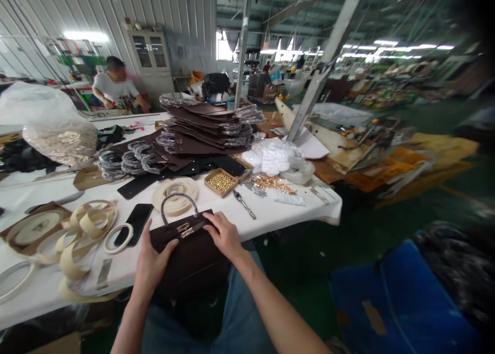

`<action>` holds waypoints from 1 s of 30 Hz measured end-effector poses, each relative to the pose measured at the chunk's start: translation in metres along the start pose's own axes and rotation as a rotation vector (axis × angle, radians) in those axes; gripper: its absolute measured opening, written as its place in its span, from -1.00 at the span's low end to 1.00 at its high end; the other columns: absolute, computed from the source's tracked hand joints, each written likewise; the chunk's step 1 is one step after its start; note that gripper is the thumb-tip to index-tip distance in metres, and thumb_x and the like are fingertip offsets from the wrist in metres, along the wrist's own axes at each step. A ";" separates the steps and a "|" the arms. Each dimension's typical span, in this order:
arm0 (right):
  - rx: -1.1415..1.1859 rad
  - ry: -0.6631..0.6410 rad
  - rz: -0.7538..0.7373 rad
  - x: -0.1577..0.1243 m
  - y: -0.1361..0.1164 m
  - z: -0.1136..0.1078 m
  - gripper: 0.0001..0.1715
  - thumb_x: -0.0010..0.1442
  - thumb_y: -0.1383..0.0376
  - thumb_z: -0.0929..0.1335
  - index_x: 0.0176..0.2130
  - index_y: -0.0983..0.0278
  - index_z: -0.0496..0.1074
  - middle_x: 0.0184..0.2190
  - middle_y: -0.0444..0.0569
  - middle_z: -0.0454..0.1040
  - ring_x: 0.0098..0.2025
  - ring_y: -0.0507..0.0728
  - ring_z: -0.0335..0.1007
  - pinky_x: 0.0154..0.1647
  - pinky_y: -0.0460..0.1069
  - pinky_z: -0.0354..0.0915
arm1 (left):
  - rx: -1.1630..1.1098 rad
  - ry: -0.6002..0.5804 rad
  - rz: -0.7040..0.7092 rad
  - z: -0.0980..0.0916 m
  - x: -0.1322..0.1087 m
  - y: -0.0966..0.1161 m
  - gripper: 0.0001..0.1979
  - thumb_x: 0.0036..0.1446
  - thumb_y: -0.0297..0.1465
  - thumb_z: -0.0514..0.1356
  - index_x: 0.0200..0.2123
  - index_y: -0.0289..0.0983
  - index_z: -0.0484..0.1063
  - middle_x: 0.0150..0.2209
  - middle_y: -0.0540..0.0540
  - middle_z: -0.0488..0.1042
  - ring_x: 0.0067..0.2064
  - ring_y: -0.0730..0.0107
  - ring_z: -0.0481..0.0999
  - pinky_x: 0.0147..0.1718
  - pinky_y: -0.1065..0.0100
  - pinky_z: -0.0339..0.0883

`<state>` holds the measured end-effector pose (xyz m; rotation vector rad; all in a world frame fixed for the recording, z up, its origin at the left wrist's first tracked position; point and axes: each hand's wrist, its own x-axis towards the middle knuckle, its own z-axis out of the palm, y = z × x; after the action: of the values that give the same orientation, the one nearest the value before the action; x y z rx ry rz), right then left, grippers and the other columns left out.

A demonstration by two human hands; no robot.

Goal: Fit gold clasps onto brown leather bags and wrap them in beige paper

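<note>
A dark brown handbag [189, 258] with a wrapped handle and a gold clasp [184, 229] rests on my lap against the edge of the white table [270, 217]. My left hand [151, 260] grips the bag's left side, thumb on its front. My right hand [224, 234] lies closed over the bag's top right corner, fingers at the strap by the clasp.
Tape rolls [91, 222], a black phone [135, 221], a box of gold studs [221, 181], pliers [244, 204], loose gold fittings [273, 183] and a stack of brown panels [204, 127] lie on the table. Another person [114, 88] works at the far left. A blue object [398, 302] lies on the floor.
</note>
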<state>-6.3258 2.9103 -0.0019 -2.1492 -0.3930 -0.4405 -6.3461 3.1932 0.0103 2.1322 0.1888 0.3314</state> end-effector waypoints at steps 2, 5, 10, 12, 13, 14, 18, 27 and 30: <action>0.001 0.018 0.022 0.000 0.003 0.004 -0.58 0.63 0.06 0.35 0.33 0.02 0.59 0.07 0.05 0.61 0.11 0.24 0.63 0.19 0.07 0.53 | -0.011 -0.015 0.099 -0.001 -0.001 0.006 0.14 0.24 -0.09 0.49 0.69 -0.09 -0.05 0.62 -0.30 0.21 0.57 -0.27 0.30 0.53 -0.24 0.21; 0.049 0.045 0.032 0.001 0.006 0.010 -0.63 0.64 0.08 0.33 0.24 0.08 0.62 0.06 0.06 0.64 0.12 0.24 0.63 0.22 0.06 0.49 | -0.040 -0.065 0.159 -0.001 -0.001 0.008 -0.09 0.32 -0.17 0.41 0.61 -0.14 0.14 0.53 -0.27 0.33 0.52 -0.14 0.36 0.54 -0.15 0.20; 0.024 0.164 0.186 0.008 0.015 0.022 -0.56 0.68 0.09 0.22 0.04 0.23 0.61 -0.12 0.11 0.70 -0.08 0.26 0.65 0.00 0.05 0.42 | -0.026 -0.058 0.158 0.005 0.004 0.004 -0.60 0.39 -0.27 0.30 0.24 -0.18 0.54 0.21 -0.22 0.55 0.30 -0.02 0.53 0.43 -0.06 0.31; -0.038 0.177 0.216 0.010 0.017 0.025 -0.55 0.66 0.07 0.24 -0.05 0.24 0.61 -0.22 0.10 0.69 -0.21 0.24 0.60 -0.13 0.03 0.35 | -0.010 -0.037 0.162 0.009 0.006 0.002 -0.67 0.38 -0.28 0.31 0.17 -0.17 0.57 0.16 -0.21 0.55 0.26 -0.01 0.54 0.39 -0.05 0.32; -0.055 0.180 0.215 0.011 0.018 0.027 -0.56 0.64 0.07 0.26 -0.08 0.24 0.60 -0.25 0.08 0.68 -0.24 0.23 0.58 -0.17 0.03 0.32 | 0.002 -0.033 0.147 0.010 0.008 0.001 -0.69 0.36 -0.28 0.33 0.13 -0.17 0.57 0.13 -0.20 0.55 0.23 -0.01 0.55 0.36 -0.04 0.33; -0.056 0.189 0.211 0.011 0.018 0.027 -0.58 0.62 0.06 0.28 -0.09 0.23 0.60 -0.27 0.07 0.67 -0.27 0.21 0.55 -0.19 0.02 0.30 | 0.013 -0.036 0.122 0.012 0.009 0.000 -0.70 0.33 -0.27 0.35 0.09 -0.18 0.56 0.09 -0.19 0.55 0.19 -0.01 0.56 0.31 -0.03 0.36; 0.048 0.252 0.241 0.012 0.015 0.024 -0.63 0.58 0.06 0.32 -0.17 0.22 0.55 -0.37 -0.03 0.59 -0.36 0.16 0.46 -0.24 0.02 0.24 | 0.009 -0.077 -0.027 0.010 0.014 -0.002 -0.66 0.24 -0.17 0.44 -0.08 -0.17 0.43 -0.22 -0.02 0.50 -0.13 0.12 0.53 -0.05 0.16 0.38; 0.219 0.273 0.324 0.019 0.013 0.015 -0.65 0.53 0.05 0.35 -0.25 0.19 0.48 -0.43 -0.11 0.51 -0.40 0.12 0.38 -0.30 0.00 0.23 | -0.419 0.096 -0.201 0.008 0.003 0.011 -0.50 0.24 -0.01 0.47 0.06 -0.15 0.46 -0.17 0.00 0.54 -0.11 0.25 0.56 -0.03 0.28 0.43; 0.266 0.270 0.306 0.020 0.008 0.009 -0.64 0.56 0.07 0.32 -0.26 0.18 0.45 -0.43 -0.12 0.49 -0.38 0.12 0.40 -0.32 -0.02 0.25 | -0.672 0.074 -0.386 0.009 -0.003 0.010 -0.32 0.16 -0.09 0.49 0.29 -0.15 0.49 -0.02 -0.08 0.67 0.03 0.13 0.67 0.14 0.15 0.52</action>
<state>-6.3032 2.9154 -0.0041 -1.8209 0.0303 -0.4660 -6.3463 3.1801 0.0137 1.3850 0.4552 0.2043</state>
